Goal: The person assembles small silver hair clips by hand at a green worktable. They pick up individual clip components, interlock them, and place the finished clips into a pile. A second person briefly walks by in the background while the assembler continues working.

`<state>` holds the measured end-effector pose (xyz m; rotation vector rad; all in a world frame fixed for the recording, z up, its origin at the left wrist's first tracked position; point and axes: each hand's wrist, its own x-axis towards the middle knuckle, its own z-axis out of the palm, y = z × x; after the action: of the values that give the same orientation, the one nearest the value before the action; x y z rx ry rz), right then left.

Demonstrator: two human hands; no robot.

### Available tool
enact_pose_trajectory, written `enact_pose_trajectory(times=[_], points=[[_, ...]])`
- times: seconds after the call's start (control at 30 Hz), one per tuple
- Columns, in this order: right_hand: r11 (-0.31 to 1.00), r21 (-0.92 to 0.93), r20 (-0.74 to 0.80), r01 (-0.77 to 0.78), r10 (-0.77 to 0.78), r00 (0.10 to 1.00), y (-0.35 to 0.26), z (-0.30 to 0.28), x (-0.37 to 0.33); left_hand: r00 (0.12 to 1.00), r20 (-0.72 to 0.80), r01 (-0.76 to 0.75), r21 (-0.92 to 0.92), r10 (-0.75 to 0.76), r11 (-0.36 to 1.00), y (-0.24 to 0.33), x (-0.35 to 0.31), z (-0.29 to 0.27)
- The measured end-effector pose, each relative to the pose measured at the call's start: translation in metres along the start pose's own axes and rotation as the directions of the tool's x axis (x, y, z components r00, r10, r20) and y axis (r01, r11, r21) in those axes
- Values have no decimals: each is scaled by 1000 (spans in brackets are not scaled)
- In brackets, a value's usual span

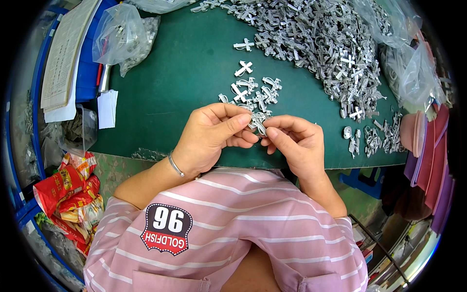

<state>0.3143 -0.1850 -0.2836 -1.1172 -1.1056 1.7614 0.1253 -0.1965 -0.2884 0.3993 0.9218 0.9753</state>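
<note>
Near the front edge of the green table, my left hand (221, 127) and my right hand (295, 139) meet around a small silver metal piece (258, 123). Thumb and fingers of each hand pinch it from either side, and the fingertips cover part of it. It looks like the cross-shaped metal pieces with looped parts in the group (262, 97) just beyond my fingers. Two single crosses, a nearer one (243, 68) and a farther one (243, 45), lie beyond that group.
A large heap of silver cross pieces (311, 39) covers the table's far right, with plastic bags (413, 78) beside it. Small clusters (373, 141) lie at the right edge. At left are papers (65, 53), a blue bin (88, 73) and a clear container (86, 131).
</note>
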Motion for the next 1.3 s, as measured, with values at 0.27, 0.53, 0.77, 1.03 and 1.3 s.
enact_pose_trajectory(times=[0.27, 0.53, 0.77, 1.03, 1.3], points=[[451, -615, 260, 647, -658, 707, -1, 11, 6, 998, 38, 48, 21, -49, 999, 2, -1, 1], [379, -603, 381, 702, -637, 670, -14, 9, 9, 980, 75, -194, 184, 183, 964, 11, -6, -3], [528, -732, 76, 430, -565, 822, -14, -18, 7, 112, 24, -584, 811, 993, 47, 133, 13, -66], [341, -868, 186, 360, -450, 874, 0, -10, 12, 100, 237, -430, 886, 966, -173, 113, 20, -57], [685, -649, 67, 332, -383, 921, 5, -8, 13, 824, 324, -528, 736, 465, 424, 20, -1, 1]])
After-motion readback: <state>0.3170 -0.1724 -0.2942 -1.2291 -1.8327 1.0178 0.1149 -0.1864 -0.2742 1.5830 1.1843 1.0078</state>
